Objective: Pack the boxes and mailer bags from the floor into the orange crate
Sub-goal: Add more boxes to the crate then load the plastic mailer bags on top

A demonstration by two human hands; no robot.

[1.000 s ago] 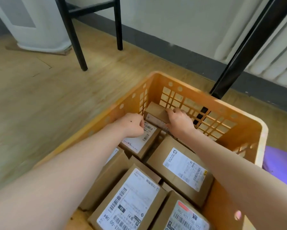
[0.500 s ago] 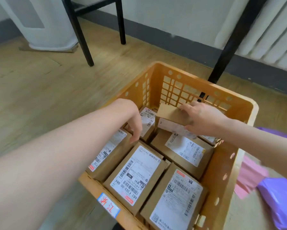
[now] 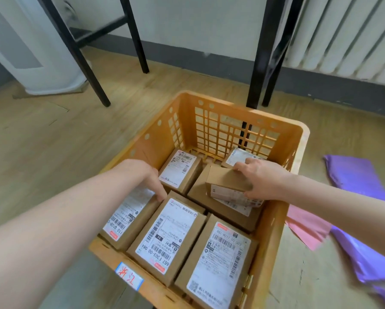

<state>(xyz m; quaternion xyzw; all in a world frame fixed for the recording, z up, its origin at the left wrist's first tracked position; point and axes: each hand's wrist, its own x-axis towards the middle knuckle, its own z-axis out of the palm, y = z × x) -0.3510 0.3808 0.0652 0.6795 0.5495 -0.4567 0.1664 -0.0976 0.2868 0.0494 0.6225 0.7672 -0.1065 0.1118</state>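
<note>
crate [image 3: 278, 233]: showing orange, grid-patterned walls
boxes [image 3: 218, 259]: showing brown card, white barcoded labels
mailer bags [image 3: 360, 175]: lying purple
sheet [image 3: 307, 228]: showing pink
floor [image 3: 53, 139]: showing pale wood grain

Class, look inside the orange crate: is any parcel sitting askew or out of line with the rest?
Yes. The small box in the right hand sits tilted on top of another box, while the others lie flat in the orange crate.

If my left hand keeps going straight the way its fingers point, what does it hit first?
The left hand points down into the orange crate. Its fingertips look about to meet the edge of the labelled box in the near middle row, though depth is unclear and they may already touch it.
</note>
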